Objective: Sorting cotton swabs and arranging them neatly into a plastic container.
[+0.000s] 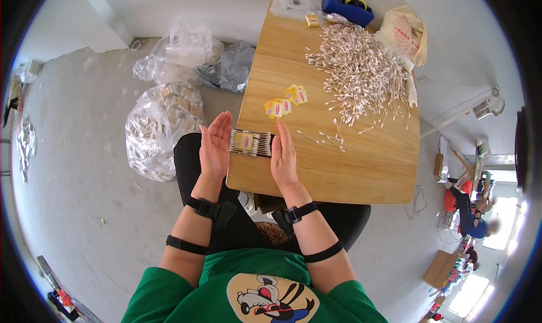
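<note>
A row of cotton swabs (261,144) lies at the table's near left edge, with dark edging along its sides. A small yellow card (243,141) rests on top of the swabs. At the left end of the row, my left hand (215,149) is upright with its fingers stretched out. My right hand (283,156) stands at the other end, palm inward, its fingers straight and held together. The swabs sit between both palms; neither hand's fingers wrap round them. Beyond lie several loose yellow cards (279,107).
A large heap of loose swabs (361,69) covers the far right of the wooden table (333,179). Behind it are a blue tape dispenser (345,10) and a cloth bag (403,32). Clear bags of packed swabs (151,134) stand on the floor at left. Another person (474,224) sits far right.
</note>
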A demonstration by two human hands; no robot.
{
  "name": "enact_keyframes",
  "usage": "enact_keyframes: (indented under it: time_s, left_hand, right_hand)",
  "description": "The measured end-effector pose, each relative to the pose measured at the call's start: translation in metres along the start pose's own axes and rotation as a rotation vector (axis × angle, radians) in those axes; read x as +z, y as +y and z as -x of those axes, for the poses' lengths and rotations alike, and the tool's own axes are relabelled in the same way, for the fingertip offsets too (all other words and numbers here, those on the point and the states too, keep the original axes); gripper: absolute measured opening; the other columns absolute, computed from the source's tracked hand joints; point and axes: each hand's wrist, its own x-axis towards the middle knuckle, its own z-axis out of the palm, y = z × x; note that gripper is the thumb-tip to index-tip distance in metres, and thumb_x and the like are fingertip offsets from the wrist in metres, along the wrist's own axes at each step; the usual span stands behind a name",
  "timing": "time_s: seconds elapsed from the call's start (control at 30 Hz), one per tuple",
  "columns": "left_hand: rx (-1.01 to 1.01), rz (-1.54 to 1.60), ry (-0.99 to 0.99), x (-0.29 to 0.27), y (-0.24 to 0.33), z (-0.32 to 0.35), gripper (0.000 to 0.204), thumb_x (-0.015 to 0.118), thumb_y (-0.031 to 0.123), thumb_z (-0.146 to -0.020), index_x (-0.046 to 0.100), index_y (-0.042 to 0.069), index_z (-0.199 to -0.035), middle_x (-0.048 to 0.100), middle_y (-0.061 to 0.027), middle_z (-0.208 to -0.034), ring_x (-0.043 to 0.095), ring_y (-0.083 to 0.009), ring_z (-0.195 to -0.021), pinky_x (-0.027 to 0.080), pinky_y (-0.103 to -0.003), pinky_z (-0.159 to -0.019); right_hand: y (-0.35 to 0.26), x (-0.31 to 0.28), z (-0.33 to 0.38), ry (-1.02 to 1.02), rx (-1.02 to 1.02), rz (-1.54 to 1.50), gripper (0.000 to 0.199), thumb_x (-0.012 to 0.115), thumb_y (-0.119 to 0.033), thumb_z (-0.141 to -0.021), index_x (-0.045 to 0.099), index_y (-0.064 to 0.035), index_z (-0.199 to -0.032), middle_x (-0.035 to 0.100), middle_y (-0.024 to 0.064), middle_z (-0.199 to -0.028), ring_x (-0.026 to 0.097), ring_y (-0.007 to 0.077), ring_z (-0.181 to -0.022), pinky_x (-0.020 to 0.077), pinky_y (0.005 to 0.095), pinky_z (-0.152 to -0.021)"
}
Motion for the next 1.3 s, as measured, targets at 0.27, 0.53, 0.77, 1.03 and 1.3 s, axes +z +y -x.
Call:
enact_keyframes:
  time_s: [0.27,0.53,0.77,1.03,1.3]
  left_hand:
    - [0.000,0.057,0.006,0.001,-0.003,0.002,0.064,0.026,0.048,-0.105,0.045,-0.004,-0.137,0.046,-0.0153,-0.145,0.040,-0.0247,-0.137,0.027,-0.035,-0.116]
    - [-0.005,0.092,0.028,0.004,-0.002,0.004,0.062,0.025,0.046,-0.106,0.046,-0.005,-0.136,0.046,-0.0163,-0.145,0.040,-0.0261,-0.137,0.027,-0.035,-0.117]
    - [0.036,-0.004,0.008,0.005,-0.005,0.007,0.062,0.023,0.045,-0.106,0.045,-0.005,-0.135,0.045,-0.0166,-0.145,0.038,-0.0259,-0.139,0.023,-0.036,-0.119]
    - [0.071,-0.256,-0.088,-0.005,0.000,-0.001,0.061,0.023,0.045,-0.106,0.045,-0.003,-0.137,0.044,-0.0149,-0.147,0.037,-0.0241,-0.139,0.023,-0.037,-0.119]
    - [0.072,-0.112,-0.056,0.000,-0.010,0.004,0.062,0.021,0.046,-0.106,0.042,0.000,-0.140,0.042,-0.0133,-0.149,0.032,-0.0230,-0.142,0.019,-0.036,-0.119]
  right_hand:
    - [-0.011,0.022,0.001,0.023,0.082,-0.166,0.042,0.037,-0.020,-0.105,0.040,0.0020,-0.141,0.048,0.0218,-0.141,0.046,0.0351,-0.131,0.0372,0.0384,-0.108]
    - [-0.017,0.029,-0.001,0.024,0.116,-0.210,0.045,0.037,-0.024,-0.106,0.042,0.0056,-0.139,0.050,0.0237,-0.138,0.048,0.0347,-0.129,0.0369,0.0379,-0.107]
    - [-0.037,0.036,-0.004,0.000,0.208,-0.333,0.043,0.038,-0.024,-0.105,0.043,0.0040,-0.138,0.054,0.0210,-0.130,0.054,0.0283,-0.118,0.0402,0.0327,-0.101]
    - [-0.018,0.039,-0.001,0.088,0.142,-0.290,0.043,0.037,-0.025,-0.106,0.045,0.0033,-0.137,0.054,0.0211,-0.132,0.053,0.0301,-0.121,0.0393,0.0346,-0.103]
    - [-0.024,0.041,-0.002,0.072,0.181,-0.331,0.043,0.037,-0.026,-0.106,0.045,0.0032,-0.137,0.052,0.0209,-0.134,0.051,0.0304,-0.124,0.0380,0.0354,-0.105]
